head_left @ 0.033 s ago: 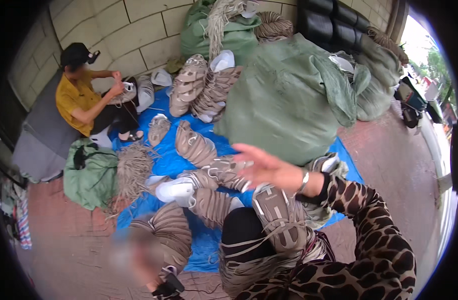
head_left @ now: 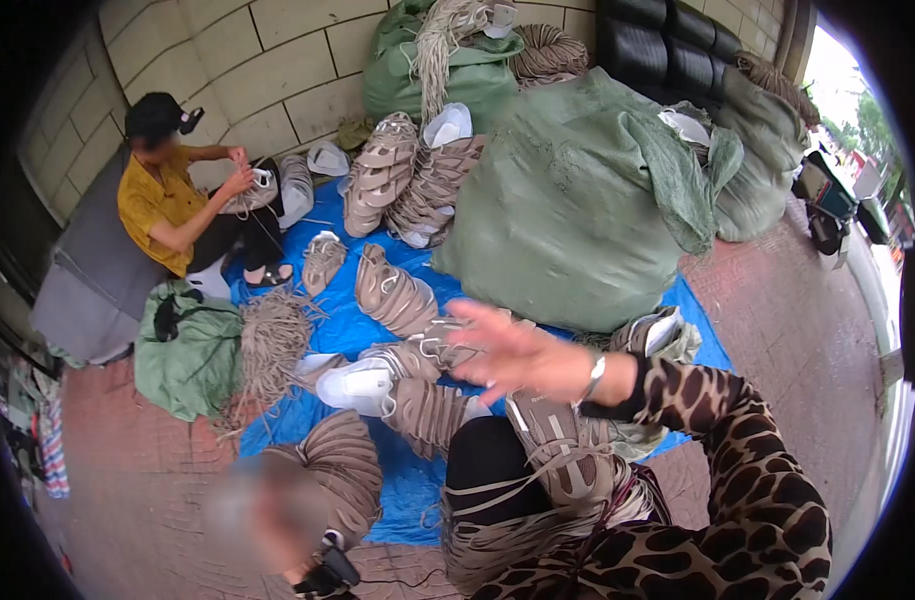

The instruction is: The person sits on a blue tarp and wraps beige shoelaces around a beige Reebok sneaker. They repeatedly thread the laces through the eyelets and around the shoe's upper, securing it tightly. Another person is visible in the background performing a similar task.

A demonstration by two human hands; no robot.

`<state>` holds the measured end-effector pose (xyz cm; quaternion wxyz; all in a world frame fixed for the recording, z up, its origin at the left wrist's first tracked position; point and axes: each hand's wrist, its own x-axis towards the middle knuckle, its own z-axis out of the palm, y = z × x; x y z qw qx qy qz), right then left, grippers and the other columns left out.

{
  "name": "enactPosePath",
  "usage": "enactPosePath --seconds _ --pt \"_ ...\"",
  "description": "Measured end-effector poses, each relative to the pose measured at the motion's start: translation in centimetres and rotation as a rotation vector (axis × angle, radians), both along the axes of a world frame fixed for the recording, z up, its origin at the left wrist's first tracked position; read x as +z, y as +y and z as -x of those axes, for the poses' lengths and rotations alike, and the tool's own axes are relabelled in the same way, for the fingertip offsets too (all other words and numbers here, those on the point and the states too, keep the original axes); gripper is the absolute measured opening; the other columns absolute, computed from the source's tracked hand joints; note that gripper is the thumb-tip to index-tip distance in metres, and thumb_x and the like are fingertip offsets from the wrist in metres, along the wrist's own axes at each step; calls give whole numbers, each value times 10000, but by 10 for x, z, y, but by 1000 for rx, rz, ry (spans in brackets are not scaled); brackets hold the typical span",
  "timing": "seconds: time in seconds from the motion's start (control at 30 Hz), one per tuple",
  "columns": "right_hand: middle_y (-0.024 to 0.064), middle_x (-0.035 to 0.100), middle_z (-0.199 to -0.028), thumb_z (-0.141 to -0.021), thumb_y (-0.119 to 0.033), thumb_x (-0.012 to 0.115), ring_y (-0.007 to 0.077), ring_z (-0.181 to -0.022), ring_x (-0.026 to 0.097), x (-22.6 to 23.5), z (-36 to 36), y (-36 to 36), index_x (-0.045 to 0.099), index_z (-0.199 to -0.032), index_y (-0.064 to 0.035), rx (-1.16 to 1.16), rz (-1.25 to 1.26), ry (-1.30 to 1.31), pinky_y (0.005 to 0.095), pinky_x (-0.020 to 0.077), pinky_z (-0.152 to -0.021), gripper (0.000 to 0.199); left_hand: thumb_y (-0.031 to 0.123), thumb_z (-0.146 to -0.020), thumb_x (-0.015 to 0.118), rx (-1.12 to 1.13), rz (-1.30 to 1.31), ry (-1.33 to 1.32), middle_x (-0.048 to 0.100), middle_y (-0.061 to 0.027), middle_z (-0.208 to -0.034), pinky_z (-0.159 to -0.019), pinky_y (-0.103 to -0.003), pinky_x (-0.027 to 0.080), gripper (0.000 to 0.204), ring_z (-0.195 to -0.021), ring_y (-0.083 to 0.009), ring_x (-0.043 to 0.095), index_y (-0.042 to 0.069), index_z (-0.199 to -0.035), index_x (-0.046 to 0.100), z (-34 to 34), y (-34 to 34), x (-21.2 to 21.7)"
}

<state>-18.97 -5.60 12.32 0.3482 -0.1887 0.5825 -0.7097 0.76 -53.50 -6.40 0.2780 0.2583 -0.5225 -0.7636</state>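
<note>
— What is the right hand doing?

— It is raised over the blue tarp, fingers spread wide and blurred, gripping nothing. It comes out of a leopard-print sleeve with a bracelet at the wrist.

— And the left hand?

— I cannot find it; it lies outside the picture or is hidden, so I cannot tell its state.

— What is nearest the open hand?

— A tan shoe with loose laces rests on the person's lap, just below the wrist, on top of a bundle of tan laces. Beyond the fingertips more tan shoes lie on the tarp, and a white shoe lies beside them.

— What else is around?

— A stack of tan shoes leans by the stone wall. A big green sack sits to the right of it. To the left, a heap of laces lies next to a smaller green bag.

— Anyone else there?

— A person in a yellow shirt sits against the wall, both hands on a white shoe. Another person's head, blurred, shows at the lower edge, close to a ribbed tan bundle
</note>
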Motion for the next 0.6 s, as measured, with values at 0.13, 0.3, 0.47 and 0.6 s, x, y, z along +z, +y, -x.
enactPosePath --seconds 0.13,0.3,0.47,0.6 --pt "218 58 -1616 -887 -526 673 468 -1401 306 -18 -47 -55 -184 -1544 -206 404 8 -500 604 489 -956 1126 105 -895 635 -179 36 115 642 -46 -901 -984 -365 448 112 -940 -196 602 24 -973 641 30 51 181" --pt "252 -13 -1606 -787 -768 586 499 -1428 218 -60 -108 -111 -169 -1543 -287 565 113 -1004 660 391 -1028 1171 128 -938 604 -474 315 260 668 -78 -974 -1054 -412 416 191 -954 -193 620 -22 -1051 637 67 134 344" --pt "198 -9 -1614 -825 -701 607 474 -1449 183 -53 -79 -100 44 -1563 -316 430 795 -1019 680 368 -1038 1005 101 -917 592 -762 361 402 632 -85 -1096 -1143 -431 314 204 -1100 -233 572 -19 -1081 618 128 252 409" --pt "55 229 -1583 -945 -575 525 343 -1417 328 -40 4 -32 146 -1548 -302 -118 1144 -393 686 366 -1048 762 156 -847 597 -1047 473 578 570 -105 -1064 -1227 -443 143 311 -1110 -220 534 -21 -1096 540 159 375 425"
